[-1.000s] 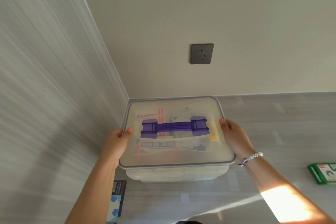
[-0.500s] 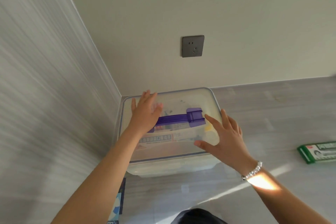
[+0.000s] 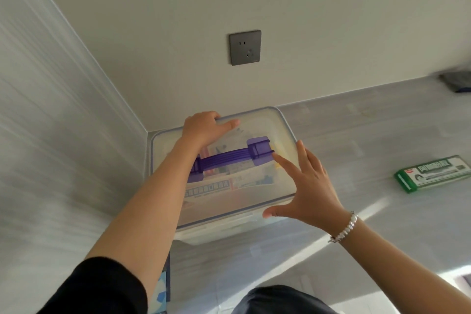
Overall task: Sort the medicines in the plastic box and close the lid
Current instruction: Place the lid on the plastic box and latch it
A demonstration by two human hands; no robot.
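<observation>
A translucent plastic box (image 3: 219, 233) stands on the grey floor in the corner of two walls. Its frosted lid (image 3: 276, 132) with a purple handle (image 3: 229, 157) lies on top, and medicine packets (image 3: 216, 186) show dimly through it. My left hand (image 3: 205, 126) reaches across the lid, its fingers curled over the far edge and its thumb flat on top. My right hand (image 3: 309, 186), wearing a bead bracelet, is spread with straight fingers over the lid's near right corner. Whether it touches the lid is unclear.
A green medicine carton (image 3: 433, 173) lies on the floor to the right of the box. A blurred dark object (image 3: 456, 79) sits at the far right by the wall. A blue printed item (image 3: 161, 290) lies near the box's front left. A grey wall socket (image 3: 245, 51) is above.
My left hand has slid from the middle of the lid to its far edge and curled over it. My right hand stays spread over the near right corner. The view has shifted.
</observation>
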